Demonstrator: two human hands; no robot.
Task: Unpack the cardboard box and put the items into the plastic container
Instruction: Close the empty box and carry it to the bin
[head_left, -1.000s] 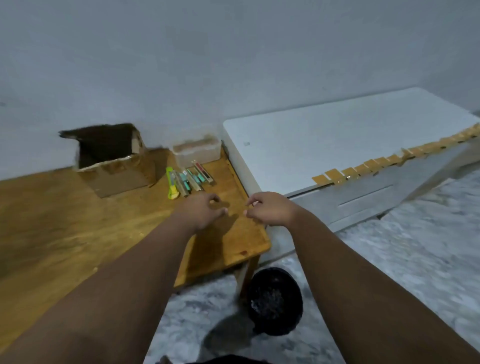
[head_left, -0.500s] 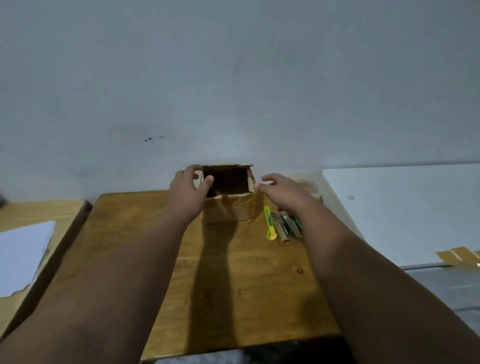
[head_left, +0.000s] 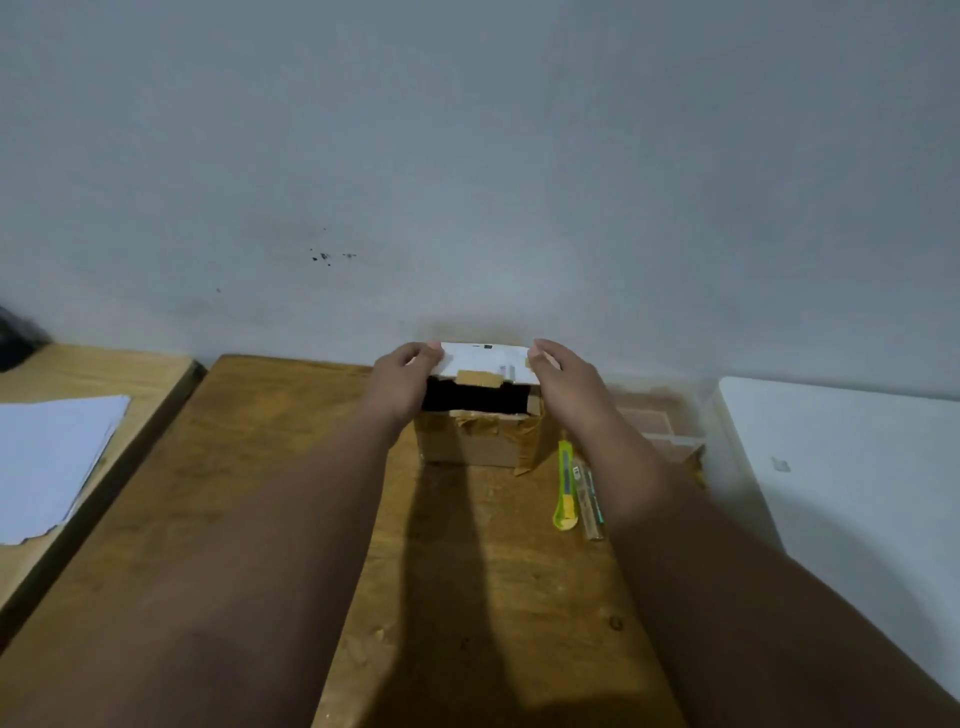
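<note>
Wooden table (head_left: 291, 467), far edge: the cardboard box (head_left: 478, 441) sits against the wall, left hand (head_left: 402, 379) and right hand (head_left: 563, 384) each pinching an end of its white flap (head_left: 485, 358). A hard tug may tear the flap or tip the box. Its dark interior hides any contents, and the right forearm half-covers the plastic container (head_left: 660, 415) alongside.

Dim, flat, bluish-grey indoor light. Broad, soft-edged dark shadows stretching down the worktop (head_left: 291, 467). Slightly blurred throughout, with wide-angle bending toward the edges.
</note>
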